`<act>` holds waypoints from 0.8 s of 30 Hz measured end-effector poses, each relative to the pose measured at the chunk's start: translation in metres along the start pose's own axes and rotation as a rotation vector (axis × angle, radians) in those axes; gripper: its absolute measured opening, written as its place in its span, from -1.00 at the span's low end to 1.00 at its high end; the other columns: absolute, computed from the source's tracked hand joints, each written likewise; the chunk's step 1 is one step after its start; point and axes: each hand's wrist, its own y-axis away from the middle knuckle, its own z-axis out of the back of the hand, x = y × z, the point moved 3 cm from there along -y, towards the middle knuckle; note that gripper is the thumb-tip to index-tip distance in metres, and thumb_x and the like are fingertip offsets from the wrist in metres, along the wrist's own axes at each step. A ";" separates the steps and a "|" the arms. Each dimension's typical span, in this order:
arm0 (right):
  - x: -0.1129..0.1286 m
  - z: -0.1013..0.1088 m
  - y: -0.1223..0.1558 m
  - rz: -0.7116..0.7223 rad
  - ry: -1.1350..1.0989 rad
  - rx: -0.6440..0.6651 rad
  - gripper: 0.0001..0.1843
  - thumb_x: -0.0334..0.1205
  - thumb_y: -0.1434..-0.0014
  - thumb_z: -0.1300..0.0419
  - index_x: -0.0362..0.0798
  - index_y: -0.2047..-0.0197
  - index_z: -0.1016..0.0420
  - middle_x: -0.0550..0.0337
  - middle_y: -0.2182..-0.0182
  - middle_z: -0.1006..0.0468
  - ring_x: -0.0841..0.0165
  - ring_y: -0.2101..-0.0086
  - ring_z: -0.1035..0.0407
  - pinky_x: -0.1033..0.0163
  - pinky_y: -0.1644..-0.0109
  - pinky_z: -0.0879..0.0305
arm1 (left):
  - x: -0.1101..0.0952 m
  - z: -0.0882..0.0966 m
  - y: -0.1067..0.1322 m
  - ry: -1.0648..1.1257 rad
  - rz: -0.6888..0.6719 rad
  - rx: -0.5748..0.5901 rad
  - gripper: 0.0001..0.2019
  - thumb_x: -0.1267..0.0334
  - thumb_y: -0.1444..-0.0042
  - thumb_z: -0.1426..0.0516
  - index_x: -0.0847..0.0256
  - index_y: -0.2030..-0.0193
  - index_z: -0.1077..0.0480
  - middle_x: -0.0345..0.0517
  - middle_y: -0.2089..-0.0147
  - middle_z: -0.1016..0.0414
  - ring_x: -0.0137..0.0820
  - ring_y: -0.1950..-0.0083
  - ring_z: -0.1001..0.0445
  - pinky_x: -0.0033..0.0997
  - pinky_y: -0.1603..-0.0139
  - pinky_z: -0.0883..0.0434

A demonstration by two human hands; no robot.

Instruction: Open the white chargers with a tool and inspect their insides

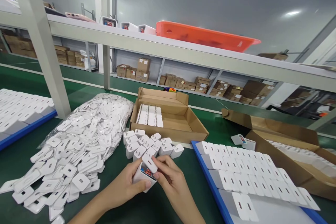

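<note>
My left hand [126, 185] grips a small white plastic housing [140, 179] whose open top shows red and blue parts inside. My right hand [170, 178] pinches a flat white cover [149, 162] with a slot and holds it tilted over that housing. Both hands hover just above the green table near its front edge. Right behind them stands a cluster of several white covered housings [149, 145].
A clear bag and loose heap of white covers [78, 147] lie at left. An open cardboard box [168, 115] sits behind. Blue trays with rows of white housings are at right [252, 178] and far left [23, 112]. Another carton [294, 147] is at far right.
</note>
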 end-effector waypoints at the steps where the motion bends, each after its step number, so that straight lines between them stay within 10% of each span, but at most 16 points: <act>1: 0.001 0.001 0.000 -0.001 0.006 0.012 -0.73 -0.17 -0.27 -0.08 0.12 0.00 -0.50 0.19 0.24 -0.37 0.35 0.25 -0.31 0.32 0.25 -0.23 | -0.002 0.000 0.000 -0.020 -0.012 0.006 -0.69 0.08 -0.12 -0.14 0.20 0.07 -0.32 -0.21 0.26 -0.32 -0.40 0.28 -0.23 -0.46 0.24 -0.21; 13: -0.004 0.010 0.003 0.015 0.089 -0.284 -0.48 -0.02 -0.31 0.04 -0.07 0.56 -0.47 0.20 0.56 -0.37 0.38 0.51 -0.28 0.30 0.44 -0.14 | -0.009 -0.001 0.006 -0.261 -0.017 0.047 -0.80 0.21 -0.09 -0.15 0.18 0.14 -0.37 -0.24 0.33 -0.36 -0.41 0.34 -0.29 -0.48 0.30 -0.21; 18: -0.013 0.010 -0.001 -0.092 0.156 -0.209 -0.57 -0.13 -0.27 -0.03 -0.06 0.59 -0.41 0.24 0.61 -0.38 0.39 0.55 -0.29 0.33 0.48 -0.16 | -0.008 0.027 0.005 -0.045 -0.099 -0.321 -0.69 0.03 -0.14 -0.11 0.20 0.10 -0.29 -0.12 0.23 -0.41 -0.32 0.24 -0.40 -0.40 0.22 -0.32; 21: -0.019 -0.023 -0.002 -0.024 0.364 0.004 -0.89 -0.31 -0.16 -0.18 -0.03 0.29 -0.54 0.20 0.41 -0.54 0.32 0.43 -0.42 0.31 0.39 -0.30 | -0.009 0.043 0.006 -0.011 -0.167 -0.532 -0.66 0.03 -0.14 -0.12 0.19 0.06 -0.26 -0.09 0.19 -0.44 -0.28 0.18 -0.43 -0.36 0.15 -0.35; 24: -0.030 -0.063 0.000 0.140 0.724 -0.019 -0.68 -0.41 -0.05 -0.26 -0.08 0.08 -0.50 0.03 0.25 -0.56 0.12 0.28 -0.44 0.19 0.36 -0.38 | -0.011 0.046 0.007 -0.027 -0.186 -0.587 -0.67 0.03 -0.13 -0.12 0.19 0.08 -0.27 -0.10 0.20 -0.45 -0.28 0.17 -0.43 -0.37 0.15 -0.37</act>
